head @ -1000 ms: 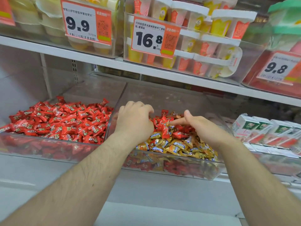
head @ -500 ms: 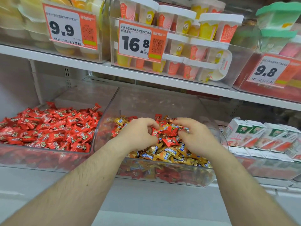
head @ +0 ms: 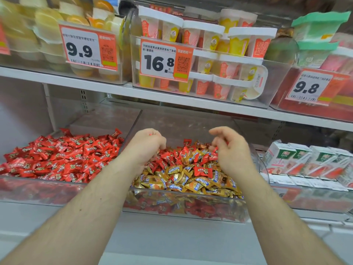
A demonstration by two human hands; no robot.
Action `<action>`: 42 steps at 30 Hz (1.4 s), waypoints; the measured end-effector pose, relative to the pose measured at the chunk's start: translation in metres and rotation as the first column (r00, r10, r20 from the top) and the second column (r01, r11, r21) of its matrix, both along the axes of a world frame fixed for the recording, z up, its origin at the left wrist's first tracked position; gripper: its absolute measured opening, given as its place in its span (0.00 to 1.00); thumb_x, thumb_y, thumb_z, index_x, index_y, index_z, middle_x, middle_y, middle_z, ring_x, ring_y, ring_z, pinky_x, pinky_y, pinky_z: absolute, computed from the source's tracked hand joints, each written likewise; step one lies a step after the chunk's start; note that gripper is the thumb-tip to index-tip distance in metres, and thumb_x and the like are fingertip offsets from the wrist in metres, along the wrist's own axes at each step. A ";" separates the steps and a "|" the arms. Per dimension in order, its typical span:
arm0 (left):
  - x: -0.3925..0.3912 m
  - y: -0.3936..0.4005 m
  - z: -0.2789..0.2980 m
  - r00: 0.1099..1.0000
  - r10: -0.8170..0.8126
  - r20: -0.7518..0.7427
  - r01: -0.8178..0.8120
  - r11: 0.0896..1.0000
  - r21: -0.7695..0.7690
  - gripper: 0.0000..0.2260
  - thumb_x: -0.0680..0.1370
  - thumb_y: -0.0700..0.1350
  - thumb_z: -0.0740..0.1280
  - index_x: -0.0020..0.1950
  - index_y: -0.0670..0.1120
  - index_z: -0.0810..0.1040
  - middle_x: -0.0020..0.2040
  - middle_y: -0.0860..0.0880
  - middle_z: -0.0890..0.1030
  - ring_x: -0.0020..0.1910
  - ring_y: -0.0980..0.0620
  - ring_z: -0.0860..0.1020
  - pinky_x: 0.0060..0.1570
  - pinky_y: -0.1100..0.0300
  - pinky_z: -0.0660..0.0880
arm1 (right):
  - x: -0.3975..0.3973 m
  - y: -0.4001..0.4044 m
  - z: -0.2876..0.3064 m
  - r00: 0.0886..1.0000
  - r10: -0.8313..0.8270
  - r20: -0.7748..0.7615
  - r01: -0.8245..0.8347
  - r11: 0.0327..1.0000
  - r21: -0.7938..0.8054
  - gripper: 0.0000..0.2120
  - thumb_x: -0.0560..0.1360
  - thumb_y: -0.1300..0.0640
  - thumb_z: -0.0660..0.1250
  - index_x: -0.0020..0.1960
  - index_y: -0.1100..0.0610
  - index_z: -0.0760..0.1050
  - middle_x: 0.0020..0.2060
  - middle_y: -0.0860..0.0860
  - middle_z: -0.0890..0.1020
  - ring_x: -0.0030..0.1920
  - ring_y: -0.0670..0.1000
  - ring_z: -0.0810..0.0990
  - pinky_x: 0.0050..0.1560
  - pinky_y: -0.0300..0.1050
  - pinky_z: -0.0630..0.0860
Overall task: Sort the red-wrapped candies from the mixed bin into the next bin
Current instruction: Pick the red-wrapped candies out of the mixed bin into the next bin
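**Both hands lift from the pile with red candies picked**

Left of the left hand sits the next bin (head: 23, 186), a clear tray heaped with red-wrapped candies (head: 63, 159) only. That is where the picks belong, and it lies just beside the left wrist, across a shared clear wall.

The left hand (head: 146, 145) was buried knuckles-down in the heap a second ago; half a second ago it was pinching at the pile's middle beside the other hand. Now it has drawn back toward the left wall, fingers curled under. Red wrapper shows at its fingertips, so it seems to hold candy, though how many pieces I cannot tell.

Between and in front of the hands is the mixed bin (head: 183, 205), with red pieces gathered toward the far middle and gold-wrapped candies (head: 183, 180) nearer the person. Plenty of red remains there, some visible low through the front wall.

The right hand (head: 229, 148) has also risen from the heap and moved apart from the left. Its fingers are loosely curled, and a sliver of red shows at the fingertips; it looks like a light pinch on one candy, but the blur leaves that uncertain.

My reading: the picking part of this round is done, and the carry over the wall to the left comes next. The sorting itself is far from finished.

Right of the right hand stand drink cartons (head: 305, 159), not involved.
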State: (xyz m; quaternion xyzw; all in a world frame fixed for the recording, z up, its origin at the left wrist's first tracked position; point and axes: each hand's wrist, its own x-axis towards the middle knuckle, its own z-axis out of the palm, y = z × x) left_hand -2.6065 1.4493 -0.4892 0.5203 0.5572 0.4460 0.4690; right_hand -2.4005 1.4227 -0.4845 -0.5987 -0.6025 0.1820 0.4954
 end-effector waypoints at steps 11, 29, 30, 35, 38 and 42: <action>0.004 0.010 -0.010 0.452 -0.141 -0.881 0.130 0.987 -0.091 0.20 0.74 0.59 0.70 0.57 0.45 0.78 0.45 0.49 0.82 0.45 0.48 0.81 0.44 0.56 0.78 | -0.012 -0.011 0.007 0.773 0.179 0.609 0.137 0.890 -0.436 0.10 0.68 0.47 0.72 0.43 0.54 0.79 0.39 0.49 0.81 0.42 0.51 0.80 0.43 0.46 0.77; -0.006 0.003 -0.008 0.734 -0.139 -0.665 0.168 0.986 -0.021 0.02 0.78 0.45 0.64 0.47 0.50 0.72 0.42 0.49 0.79 0.38 0.49 0.78 0.38 0.55 0.75 | 0.016 -0.012 0.017 0.951 -0.085 -0.297 0.022 0.978 -0.209 0.13 0.71 0.71 0.63 0.47 0.54 0.73 0.42 0.57 0.80 0.27 0.49 0.70 0.27 0.41 0.65; -0.006 0.004 -0.008 0.755 -0.122 -0.644 0.156 0.988 -0.003 0.01 0.78 0.44 0.63 0.47 0.51 0.72 0.44 0.48 0.79 0.41 0.48 0.80 0.42 0.52 0.77 | 0.017 -0.009 0.015 0.965 -0.097 -0.243 0.046 0.977 -0.207 0.14 0.73 0.69 0.61 0.49 0.51 0.75 0.44 0.55 0.80 0.29 0.49 0.71 0.29 0.42 0.66; -0.002 0.012 -0.012 0.798 -0.090 -0.595 0.141 0.989 0.040 0.06 0.80 0.44 0.57 0.51 0.52 0.73 0.36 0.50 0.76 0.29 0.52 0.71 0.29 0.60 0.66 | 0.018 0.008 0.000 0.948 -0.094 0.305 0.171 0.956 -0.239 0.13 0.80 0.58 0.58 0.54 0.48 0.80 0.43 0.46 0.80 0.39 0.48 0.77 0.41 0.42 0.69; 0.003 0.017 -0.014 0.785 -0.070 -0.616 0.135 0.989 0.059 0.05 0.80 0.50 0.60 0.50 0.54 0.75 0.40 0.53 0.79 0.34 0.54 0.76 0.32 0.60 0.70 | 0.018 0.018 -0.008 0.870 -0.028 0.492 0.207 0.927 -0.313 0.15 0.80 0.55 0.59 0.61 0.47 0.79 0.52 0.50 0.81 0.49 0.53 0.79 0.48 0.45 0.75; 0.008 0.021 -0.017 0.672 -0.165 -0.722 0.198 0.979 -0.039 0.13 0.78 0.60 0.63 0.55 0.54 0.79 0.50 0.54 0.81 0.43 0.55 0.78 0.40 0.60 0.73 | 0.020 0.029 -0.013 0.786 0.074 0.614 0.273 0.849 -0.452 0.21 0.77 0.46 0.63 0.70 0.44 0.72 0.66 0.54 0.75 0.60 0.56 0.78 0.58 0.49 0.76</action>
